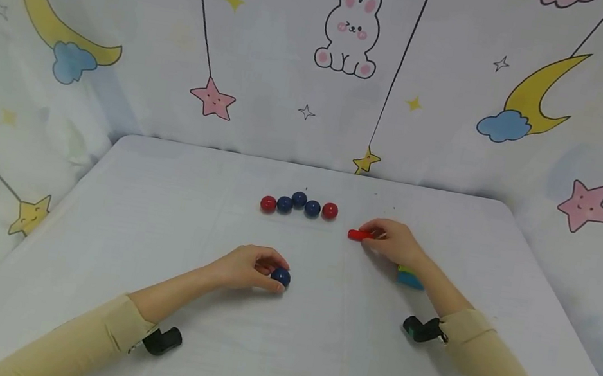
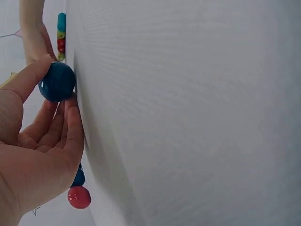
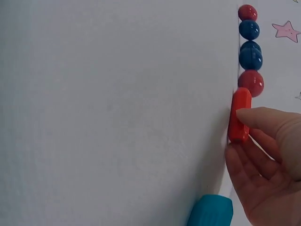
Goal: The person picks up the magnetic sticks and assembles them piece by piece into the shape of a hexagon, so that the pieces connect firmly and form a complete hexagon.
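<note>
My left hand (image 1: 250, 268) grips a dark blue ball (image 1: 281, 277) between thumb and fingertips, low over the white table. In the left wrist view the glossy ball (image 2: 57, 81) sits between the thumb above and the fingers below. Farther back on the right, my right hand (image 1: 392, 240) pinches a short red block (image 1: 356, 235) that lies lengthwise, pointing toward the ball row. The right wrist view shows the thumb across this red block (image 3: 241, 115), with fingers at its near end. A red ball (image 1: 330, 211) is the row's closest to it.
Blue balls (image 1: 312, 209) and another red ball (image 1: 268, 204) form a slightly arched row at the back. Beneath the right forearm, partly hidden, lies a blue and yellow-green piece (image 1: 411, 279). A patterned cloth wall (image 1: 294, 83) rises behind the white table (image 1: 189, 197).
</note>
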A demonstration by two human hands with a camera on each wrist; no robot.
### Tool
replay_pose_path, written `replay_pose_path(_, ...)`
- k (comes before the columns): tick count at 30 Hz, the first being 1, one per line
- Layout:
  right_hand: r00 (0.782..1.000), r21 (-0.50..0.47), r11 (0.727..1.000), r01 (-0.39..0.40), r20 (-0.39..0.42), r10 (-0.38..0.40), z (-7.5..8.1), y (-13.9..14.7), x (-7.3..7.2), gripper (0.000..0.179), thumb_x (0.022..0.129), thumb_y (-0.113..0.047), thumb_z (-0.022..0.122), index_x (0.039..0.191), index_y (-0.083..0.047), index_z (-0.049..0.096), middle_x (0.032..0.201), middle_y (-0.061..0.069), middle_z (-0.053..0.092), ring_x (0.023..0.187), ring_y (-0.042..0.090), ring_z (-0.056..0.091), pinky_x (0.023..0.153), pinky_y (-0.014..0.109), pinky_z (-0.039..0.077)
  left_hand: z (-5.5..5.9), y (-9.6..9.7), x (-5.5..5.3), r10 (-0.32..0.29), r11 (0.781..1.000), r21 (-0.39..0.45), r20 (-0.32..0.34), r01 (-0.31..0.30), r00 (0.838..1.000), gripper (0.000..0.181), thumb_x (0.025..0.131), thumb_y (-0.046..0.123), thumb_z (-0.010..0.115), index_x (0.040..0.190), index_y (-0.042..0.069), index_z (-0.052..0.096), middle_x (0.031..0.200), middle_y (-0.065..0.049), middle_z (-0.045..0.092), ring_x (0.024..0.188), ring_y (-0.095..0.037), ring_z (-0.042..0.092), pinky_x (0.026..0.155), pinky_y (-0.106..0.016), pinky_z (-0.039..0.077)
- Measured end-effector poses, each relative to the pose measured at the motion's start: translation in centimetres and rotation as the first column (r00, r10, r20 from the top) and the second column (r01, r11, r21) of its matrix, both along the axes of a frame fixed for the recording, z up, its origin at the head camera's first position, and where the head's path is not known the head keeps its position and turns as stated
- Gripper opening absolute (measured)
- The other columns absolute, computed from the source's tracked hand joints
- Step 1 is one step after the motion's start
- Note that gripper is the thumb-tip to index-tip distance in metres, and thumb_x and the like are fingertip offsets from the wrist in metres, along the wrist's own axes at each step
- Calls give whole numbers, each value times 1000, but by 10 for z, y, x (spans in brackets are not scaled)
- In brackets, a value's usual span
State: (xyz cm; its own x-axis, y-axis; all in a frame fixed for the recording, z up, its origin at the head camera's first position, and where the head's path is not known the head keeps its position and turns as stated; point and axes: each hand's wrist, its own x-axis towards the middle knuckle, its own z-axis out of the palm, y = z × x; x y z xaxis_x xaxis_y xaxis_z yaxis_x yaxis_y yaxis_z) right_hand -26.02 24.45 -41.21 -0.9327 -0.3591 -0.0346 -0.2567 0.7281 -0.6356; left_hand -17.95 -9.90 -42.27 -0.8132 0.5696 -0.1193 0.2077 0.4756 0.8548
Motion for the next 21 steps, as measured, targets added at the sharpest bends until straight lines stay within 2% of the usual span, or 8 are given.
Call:
replay_pose_path(7, 995, -31, 994, -101, 5, 101, -4, -12, 9, 24, 91, -11, 67, 115, -9, 66, 109, 7, 65, 102, 27, 58, 88, 42, 51, 0, 1, 1, 10, 1000, -12, 9, -10, 1000, 36, 81, 28, 80, 113, 15, 69, 103, 3, 65, 96, -13, 59, 89, -31, 48)
replay_pose_path(11, 992, -45, 991, -126, 27, 127, -4, -21, 16, 25, 90, -12, 69, 115, -12, 67, 110, 4, 65, 102, 24, 59, 87, 40, 51, 1, 1, 1, 12, 1000, -10, 7, -12, 1000, 36, 81, 28, 81, 112, 15, 69, 102, 3, 65, 95, -12, 58, 89, -31, 48)
replay_pose_path(21, 980, -28, 979, -200, 12, 201, -8, -38, 27, 25, 88, -12, 73, 111, -12, 66, 108, 3, 65, 101, 23, 59, 85, 36, 53, 0, 1, 0, 14, 1000, -13, 8, -14, 1000, 36, 81, 30, 81, 112, 15, 69, 102, 4, 65, 96, -12, 58, 89, -30, 49)
